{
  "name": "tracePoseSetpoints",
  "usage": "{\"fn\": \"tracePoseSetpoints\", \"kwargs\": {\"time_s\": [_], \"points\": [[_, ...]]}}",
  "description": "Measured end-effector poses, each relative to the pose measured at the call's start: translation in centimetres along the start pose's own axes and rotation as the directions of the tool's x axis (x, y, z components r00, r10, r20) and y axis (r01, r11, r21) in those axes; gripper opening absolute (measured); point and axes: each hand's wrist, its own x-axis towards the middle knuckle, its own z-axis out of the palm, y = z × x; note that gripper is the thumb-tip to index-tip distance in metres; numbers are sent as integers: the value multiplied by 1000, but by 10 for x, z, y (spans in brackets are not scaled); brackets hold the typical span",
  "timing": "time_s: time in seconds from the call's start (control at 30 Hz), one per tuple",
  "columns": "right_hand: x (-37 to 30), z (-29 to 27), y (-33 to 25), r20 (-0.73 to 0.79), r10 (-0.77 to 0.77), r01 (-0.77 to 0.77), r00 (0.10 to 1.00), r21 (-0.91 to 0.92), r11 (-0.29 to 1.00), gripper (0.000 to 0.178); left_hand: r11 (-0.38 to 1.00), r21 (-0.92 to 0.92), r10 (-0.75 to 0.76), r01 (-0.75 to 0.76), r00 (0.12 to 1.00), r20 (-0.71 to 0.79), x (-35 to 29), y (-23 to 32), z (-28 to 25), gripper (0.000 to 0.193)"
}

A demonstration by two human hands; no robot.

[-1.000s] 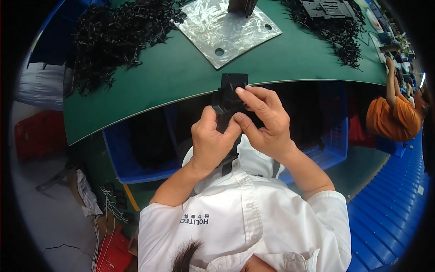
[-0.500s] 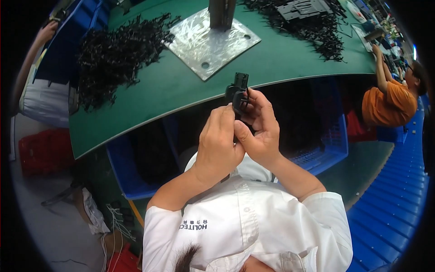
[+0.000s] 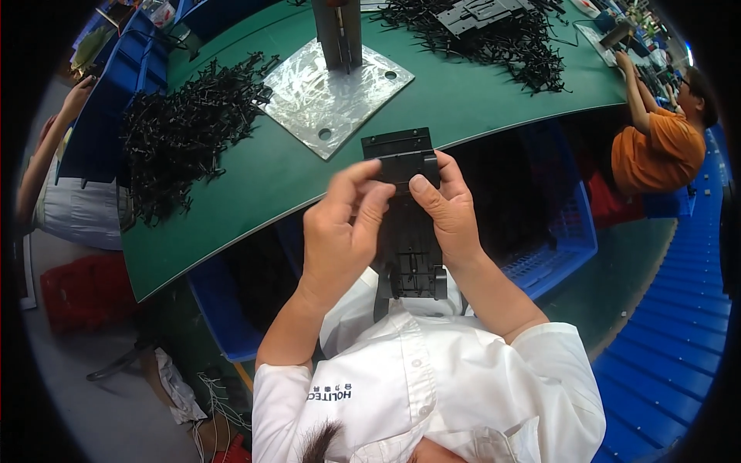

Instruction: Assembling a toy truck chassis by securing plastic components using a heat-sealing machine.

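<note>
Tabletop [image 3: 255,185], long, flat and green, is the biggest thing, and it runs across in front of the person. Under its edge, on the right, sits a blue plastic crate [image 3: 583,231] with little holes in its side. On the table's left lies a wide heap of thin black bits [image 3: 185,131]. To the right is a second heap of thin black bits [image 3: 532,65], with flat grey plates [image 3: 482,15] on top. Between the heaps lies a square, shiny silver metal plate [image 3: 301,96], with a tall dark metal post [image 3: 340,42] standing on it.

Next comes a flat black plastic piece [image 3: 397,166], held up just by the table's near edge. More black shapes show below it, over the lap; I cannot tell if they are joined to it. The right hand [image 3: 451,212] grips its right side, thumb in front. The left hand [image 3: 340,224] has bent fingers at its left side; I cannot tell if they pinch it.

This piece looks part-way done, as it is in hand and not put down yet. Both heaps are big, so much seems left. I cannot tell how many pieces are finished.
</note>
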Motion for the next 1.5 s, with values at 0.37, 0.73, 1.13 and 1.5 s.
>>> {"fn": "tracePoseSetpoints", "kwargs": {"time_s": [0.37,0.73,1.13,1.5], "points": [[8,-6,6,27,223,-224,974,161,961,36,918,-272,-305,288,952,-23,18,-22,-14,41],[23,-3,9,-57,245,-243,968,46,969,30,649,-532,-459,544,837,296,31,-25,-22,33],[43,-18,-6,19,344,-343,939,-47,938,29,586,-577,-519,569,810,272,40,-36,-24,30],[51,-21,-20,-10,436,-430,900,-179,885,30,598,-557,-514,577,809,286,42,-37,-22,32]]}}
